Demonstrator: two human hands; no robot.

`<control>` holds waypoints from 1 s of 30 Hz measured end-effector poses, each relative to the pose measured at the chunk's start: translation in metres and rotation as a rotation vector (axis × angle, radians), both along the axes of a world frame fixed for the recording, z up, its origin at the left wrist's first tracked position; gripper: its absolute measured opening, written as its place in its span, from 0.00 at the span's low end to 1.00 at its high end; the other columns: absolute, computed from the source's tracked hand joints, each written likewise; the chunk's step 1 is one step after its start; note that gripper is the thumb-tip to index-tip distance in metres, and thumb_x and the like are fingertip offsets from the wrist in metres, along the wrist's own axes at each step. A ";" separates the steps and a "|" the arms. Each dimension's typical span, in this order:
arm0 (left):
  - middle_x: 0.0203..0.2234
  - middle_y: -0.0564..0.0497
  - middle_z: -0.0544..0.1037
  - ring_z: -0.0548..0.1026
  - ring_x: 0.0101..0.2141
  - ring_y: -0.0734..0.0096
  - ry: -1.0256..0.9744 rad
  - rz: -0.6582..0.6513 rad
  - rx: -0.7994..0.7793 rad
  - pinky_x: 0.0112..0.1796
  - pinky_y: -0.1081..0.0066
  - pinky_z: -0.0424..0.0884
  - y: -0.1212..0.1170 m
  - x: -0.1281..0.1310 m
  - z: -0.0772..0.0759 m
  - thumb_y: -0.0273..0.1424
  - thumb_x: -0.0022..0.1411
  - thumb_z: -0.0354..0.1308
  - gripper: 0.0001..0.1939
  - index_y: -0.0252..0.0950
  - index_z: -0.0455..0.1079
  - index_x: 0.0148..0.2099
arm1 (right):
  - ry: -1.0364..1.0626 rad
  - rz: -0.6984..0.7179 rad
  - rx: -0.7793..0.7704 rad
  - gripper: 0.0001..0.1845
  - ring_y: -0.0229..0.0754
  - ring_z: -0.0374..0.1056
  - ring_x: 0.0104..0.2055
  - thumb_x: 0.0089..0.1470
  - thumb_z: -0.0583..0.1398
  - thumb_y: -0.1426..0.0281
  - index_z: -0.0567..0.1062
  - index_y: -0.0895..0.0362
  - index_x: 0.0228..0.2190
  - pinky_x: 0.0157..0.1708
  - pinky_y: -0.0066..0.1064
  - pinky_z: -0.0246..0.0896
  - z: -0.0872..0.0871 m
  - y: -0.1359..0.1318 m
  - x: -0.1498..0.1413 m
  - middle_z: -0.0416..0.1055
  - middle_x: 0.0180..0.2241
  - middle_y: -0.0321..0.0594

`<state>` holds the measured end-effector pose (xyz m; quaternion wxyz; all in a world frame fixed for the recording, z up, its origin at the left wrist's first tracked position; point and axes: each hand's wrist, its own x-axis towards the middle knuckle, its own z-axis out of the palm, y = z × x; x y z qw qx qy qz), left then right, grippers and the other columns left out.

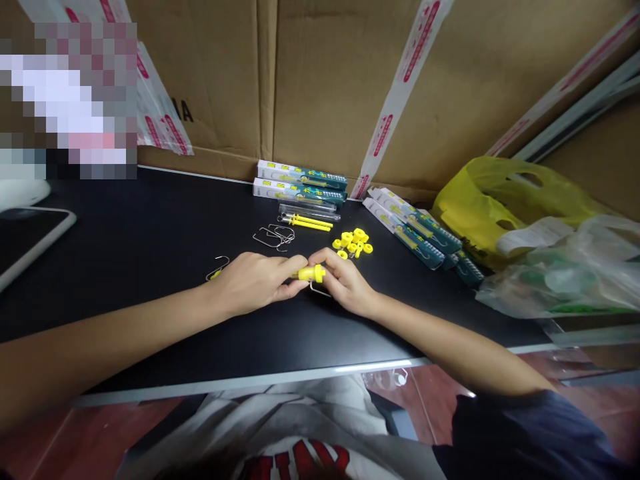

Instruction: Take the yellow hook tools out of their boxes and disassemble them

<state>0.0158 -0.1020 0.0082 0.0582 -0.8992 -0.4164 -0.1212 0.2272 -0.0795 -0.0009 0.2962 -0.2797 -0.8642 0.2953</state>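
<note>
My left hand (253,283) is closed around a tubular spring scale, most of it hidden in the palm. The scale's yellow end cap (313,273) sticks out between my two hands. Past my left wrist shows a wire hook (220,262) with a bit of yellow, apparently its other end. My right hand (347,283) has its fingers bent at the cap and holds a bent metal wire hook (319,290), partly covered by the fingers. Ahead lie several loose wire hooks (275,236), yellow rods (313,223), clear tubes (310,210) and a pile of small yellow caps (353,241).
Printed boxes (300,190) lie at the back of the black table (240,353), with more boxes (410,230) to the right. A yellow plastic bag (460,193) and a clear bag (565,267) stand far right. A phone (30,233) lies left; cardboard (325,80) rises behind.
</note>
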 end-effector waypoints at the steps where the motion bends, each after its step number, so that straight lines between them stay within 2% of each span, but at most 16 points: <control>1: 0.28 0.54 0.80 0.78 0.26 0.66 -0.008 0.004 -0.008 0.21 0.74 0.59 0.000 0.000 0.000 0.40 0.67 0.45 0.13 0.39 0.64 0.44 | -0.020 -0.015 0.022 0.11 0.35 0.60 0.26 0.64 0.46 0.66 0.63 0.57 0.43 0.27 0.27 0.57 0.000 0.000 0.001 0.63 0.27 0.34; 3: 0.28 0.54 0.79 0.78 0.26 0.66 -0.031 0.025 -0.023 0.21 0.74 0.59 0.001 -0.001 0.002 0.41 0.67 0.45 0.13 0.39 0.64 0.44 | -0.026 -0.074 0.130 0.12 0.36 0.62 0.28 0.64 0.46 0.67 0.61 0.56 0.47 0.28 0.28 0.58 0.001 0.000 0.004 0.65 0.29 0.36; 6: 0.28 0.52 0.79 0.78 0.26 0.65 -0.053 0.072 -0.035 0.21 0.74 0.59 0.003 -0.003 0.005 0.41 0.68 0.43 0.14 0.37 0.63 0.44 | -0.028 -0.150 0.476 0.12 0.42 0.63 0.36 0.60 0.53 0.62 0.64 0.56 0.41 0.33 0.33 0.58 0.002 0.004 0.006 0.66 0.35 0.43; 8: 0.28 0.51 0.79 0.78 0.26 0.64 -0.042 0.097 -0.040 0.21 0.74 0.60 0.003 -0.003 0.007 0.41 0.68 0.42 0.15 0.37 0.63 0.43 | -0.094 -0.128 0.712 0.11 0.43 0.61 0.33 0.56 0.57 0.60 0.67 0.55 0.34 0.31 0.34 0.54 0.001 0.007 0.006 0.65 0.31 0.41; 10: 0.27 0.51 0.79 0.78 0.26 0.63 -0.019 0.117 -0.046 0.21 0.73 0.60 0.002 -0.001 0.007 0.41 0.68 0.42 0.15 0.37 0.63 0.43 | -0.157 -0.090 0.846 0.08 0.40 0.57 0.27 0.56 0.58 0.64 0.69 0.55 0.30 0.28 0.33 0.47 -0.001 0.008 0.004 0.62 0.24 0.37; 14: 0.28 0.50 0.79 0.78 0.27 0.63 0.013 0.143 -0.033 0.21 0.74 0.60 0.000 0.003 0.006 0.41 0.68 0.42 0.15 0.37 0.63 0.43 | -0.191 -0.064 0.870 0.08 0.37 0.54 0.24 0.60 0.56 0.70 0.70 0.56 0.28 0.25 0.34 0.42 -0.006 0.006 0.001 0.61 0.19 0.34; 22: 0.27 0.50 0.79 0.78 0.26 0.62 0.038 0.135 -0.024 0.20 0.74 0.59 0.000 0.005 0.004 0.42 0.69 0.41 0.16 0.37 0.63 0.44 | -0.120 -0.038 0.913 0.06 0.36 0.56 0.23 0.59 0.56 0.72 0.70 0.57 0.29 0.25 0.32 0.45 -0.005 0.003 0.000 0.64 0.20 0.34; 30: 0.30 0.50 0.78 0.78 0.28 0.67 0.041 0.120 -0.002 0.22 0.76 0.61 0.001 0.004 0.001 0.41 0.69 0.43 0.14 0.38 0.63 0.45 | -0.135 -0.036 0.859 0.07 0.34 0.59 0.21 0.60 0.56 0.70 0.70 0.57 0.29 0.25 0.31 0.46 -0.007 0.001 0.000 0.65 0.19 0.34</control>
